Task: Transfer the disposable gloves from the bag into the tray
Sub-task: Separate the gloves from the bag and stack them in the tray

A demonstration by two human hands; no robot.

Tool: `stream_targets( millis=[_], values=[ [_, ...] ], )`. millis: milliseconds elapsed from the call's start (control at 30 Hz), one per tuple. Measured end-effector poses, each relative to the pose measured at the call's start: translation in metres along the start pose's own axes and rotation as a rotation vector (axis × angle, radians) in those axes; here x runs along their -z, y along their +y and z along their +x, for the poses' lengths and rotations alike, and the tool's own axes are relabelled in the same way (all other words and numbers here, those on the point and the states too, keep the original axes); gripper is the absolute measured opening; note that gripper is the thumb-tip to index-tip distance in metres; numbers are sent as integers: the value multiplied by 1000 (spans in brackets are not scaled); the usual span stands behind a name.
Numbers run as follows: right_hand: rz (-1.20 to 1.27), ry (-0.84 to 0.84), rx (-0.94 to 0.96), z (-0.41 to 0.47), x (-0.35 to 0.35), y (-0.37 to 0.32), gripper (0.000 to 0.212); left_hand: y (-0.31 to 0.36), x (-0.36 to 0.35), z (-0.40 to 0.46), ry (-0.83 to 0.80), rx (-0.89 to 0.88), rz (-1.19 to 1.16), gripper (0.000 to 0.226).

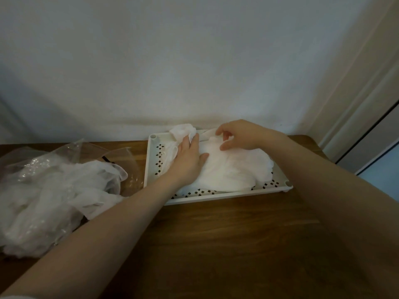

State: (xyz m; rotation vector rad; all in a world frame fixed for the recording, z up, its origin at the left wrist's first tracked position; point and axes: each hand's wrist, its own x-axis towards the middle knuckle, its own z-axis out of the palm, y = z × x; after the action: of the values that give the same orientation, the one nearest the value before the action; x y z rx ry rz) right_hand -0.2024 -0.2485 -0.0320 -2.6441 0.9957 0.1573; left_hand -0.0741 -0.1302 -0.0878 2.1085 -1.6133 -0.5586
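One white tray (155, 169) sits on the table (226, 244) at 12 o'clock, its far edge near the wall, holding a pile of disposable gloves (233, 167) too thin to count. One clear bag (43, 184) with more gloves lies at 9 o'clock, just beside the tray. The left hand (187, 158) presses flat on the pile, fingers straight. The right hand (239, 134) pinches a glove edge near the tray's far rim. Bare wood lies at 6 o'clock.

Left hand (187, 158) flat on gloves (233, 167) in tray (151, 167), right hand (239, 134) pinching them
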Motion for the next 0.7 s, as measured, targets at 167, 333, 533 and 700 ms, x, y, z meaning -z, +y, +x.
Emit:
stream_targets(
  millis=[167, 333, 533, 700],
  values=[
    [-58, 88, -32, 5, 5, -3, 13, -1, 2, 0, -54, 5, -33, 77],
    [-157, 282, 160, -3, 10, -4, 10, -2, 3, 1, -95, 21, -81, 88],
    [77, 232, 210, -6, 13, -21, 11, -5, 11, 2, -111, -11, -165, 67],
    [555, 158, -12, -5, 10, -25, 17, -12, 11, 4, -100, -26, -218, 66]
  ],
)
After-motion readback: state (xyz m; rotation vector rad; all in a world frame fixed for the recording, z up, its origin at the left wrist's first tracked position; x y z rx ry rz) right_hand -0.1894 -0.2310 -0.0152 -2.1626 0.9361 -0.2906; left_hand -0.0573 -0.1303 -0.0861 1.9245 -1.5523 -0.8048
